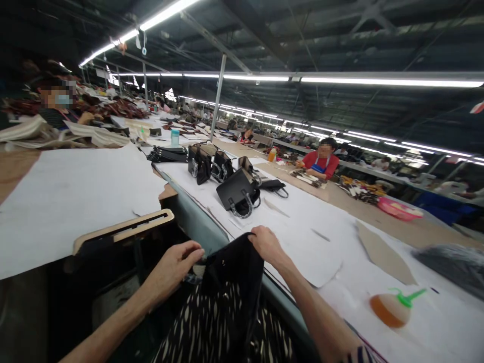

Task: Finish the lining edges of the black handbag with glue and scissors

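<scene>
A black bag [236,267] hangs over my lap, in front of patterned black-and-cream cloth. My right hand [266,244] is closed, pinching the bag's upper corner between thumb and fingers. At the bag's left side is my left hand [181,259], its thumb and fingertips drawn together. Whether anything is between those fingertips I cannot make out. Just below them shows a plastic-wrapped handle [193,278], partly hidden. Beyond my hands, a black handbag [236,191] with wrapped handles lies tilted on the white-covered table [302,252].
More black handbags [199,164] stand behind it, beside a stack of black pieces [168,154]. A squeeze bottle of amber liquid [391,308] lies at the right. A slotted wooden-edged panel [124,229] is at my left. Across the table sits a person in red [321,164].
</scene>
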### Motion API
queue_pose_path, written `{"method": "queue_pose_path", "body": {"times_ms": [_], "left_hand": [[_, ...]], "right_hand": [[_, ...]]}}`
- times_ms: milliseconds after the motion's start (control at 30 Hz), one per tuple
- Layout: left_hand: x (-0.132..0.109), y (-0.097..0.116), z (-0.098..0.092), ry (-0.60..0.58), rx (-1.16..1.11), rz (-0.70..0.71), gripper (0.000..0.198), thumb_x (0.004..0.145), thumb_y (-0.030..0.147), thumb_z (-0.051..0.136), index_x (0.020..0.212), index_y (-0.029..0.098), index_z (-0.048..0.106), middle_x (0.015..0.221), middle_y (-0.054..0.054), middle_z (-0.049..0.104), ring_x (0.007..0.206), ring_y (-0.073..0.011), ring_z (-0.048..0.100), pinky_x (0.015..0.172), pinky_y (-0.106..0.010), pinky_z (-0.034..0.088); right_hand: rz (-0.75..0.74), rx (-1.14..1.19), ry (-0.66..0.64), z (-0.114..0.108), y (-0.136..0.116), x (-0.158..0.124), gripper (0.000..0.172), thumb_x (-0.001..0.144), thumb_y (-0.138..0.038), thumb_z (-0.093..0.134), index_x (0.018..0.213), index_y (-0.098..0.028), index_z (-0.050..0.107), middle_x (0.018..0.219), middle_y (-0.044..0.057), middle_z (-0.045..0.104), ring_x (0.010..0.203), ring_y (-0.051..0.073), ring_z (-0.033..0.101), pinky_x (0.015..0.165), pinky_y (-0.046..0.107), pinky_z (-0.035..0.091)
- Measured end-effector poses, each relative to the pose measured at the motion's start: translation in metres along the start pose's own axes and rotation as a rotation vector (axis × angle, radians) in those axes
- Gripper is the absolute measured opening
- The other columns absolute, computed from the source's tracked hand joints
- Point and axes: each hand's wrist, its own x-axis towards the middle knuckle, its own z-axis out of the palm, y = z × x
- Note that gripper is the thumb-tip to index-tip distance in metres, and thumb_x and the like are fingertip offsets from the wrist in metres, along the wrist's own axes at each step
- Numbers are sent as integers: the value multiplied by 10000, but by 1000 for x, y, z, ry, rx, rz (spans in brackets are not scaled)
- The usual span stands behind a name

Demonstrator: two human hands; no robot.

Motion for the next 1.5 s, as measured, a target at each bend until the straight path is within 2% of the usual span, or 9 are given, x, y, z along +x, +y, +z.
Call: {"method": "queue_pose_path", "body": {"times_ms": [200, 433, 700, 833, 967, 1100, 1200, 1333, 1500], "left_hand": [[0, -7, -11, 17, 26, 99, 283, 779, 382, 484, 904, 167, 620, 882, -33, 638, 838, -188, 562, 773, -266, 398], [-1, -38, 8, -84, -63, 45, 502, 653, 230, 604, 1143, 156, 523, 1040, -77, 606, 940, -198, 543, 851, -292, 399], [-5, -36, 36, -315, -130, 38, 212, 683, 199, 521, 858, 135, 623, 786, -10, 609, 745, -149, 534, 690, -232, 409], [-4, -35, 43, -376, -133, 1, 160, 673, 187, 532, 789, 137, 632, 702, 12, 586, 701, -136, 518, 661, -211, 396], [0, -28, 35, -398, -100, -40, 161, 679, 201, 538, 787, 143, 642, 697, 15, 582, 691, -132, 505, 656, -203, 390], [8, -27, 30, -460, -68, -68, 174, 697, 210, 525, 809, 141, 639, 696, 20, 576, 668, -124, 493, 632, -201, 380], [13, -37, 37, -486, -20, -78, 201, 722, 206, 490, 844, 134, 633, 728, 9, 596, 684, -133, 514, 643, -210, 387], [18, -44, 52, -399, 146, 14, 241, 768, 172, 440, 920, 161, 626, 859, -10, 628, 784, -152, 552, 739, -231, 398], [25, -26, 66, -370, 273, 242, 301, 758, 83, 445, 996, 192, 594, 1057, -25, 587, 988, -157, 516, 904, -232, 349]], "right_hand": [[15, 30, -6, 0, -3, -25, 258, 787, -244, 374, 729, -150, 608, 734, 86, 632, 686, 155, 551, 573, 241, 319], [24, 121, -67, 12, -3, -80, 237, 776, -274, 384, 616, -181, 531, 616, 27, 561, 605, 135, 502, 547, 240, 291], [32, 221, -157, 29, 10, -117, 221, 776, -264, 402, 568, -196, 432, 558, -12, 491, 549, 122, 442, 539, 246, 270], [42, 268, -203, 34, 21, -122, 226, 777, -260, 407, 559, -199, 418, 556, -17, 484, 560, 127, 443, 545, 250, 275], [60, 313, -237, 39, 26, -122, 236, 788, -287, 410, 567, -203, 418, 563, -23, 468, 557, 126, 433, 535, 249, 274], [61, 341, -285, 49, 29, -111, 240, 792, -303, 410, 574, -203, 420, 566, -27, 466, 561, 122, 432, 528, 244, 274], [18, 355, -329, 62, 37, -98, 258, 785, -292, 412, 548, -195, 390, 551, -30, 453, 556, 114, 425, 524, 241, 269], [-9, 378, -379, 75, 50, -83, 249, 777, -286, 424, 547, -192, 405, 538, -34, 446, 533, 103, 413, 512, 235, 269], [7, 399, -416, 77, 54, -75, 229, 782, -266, 428, 567, -189, 449, 545, -33, 479, 518, 92, 428, 506, 224, 276]]}}
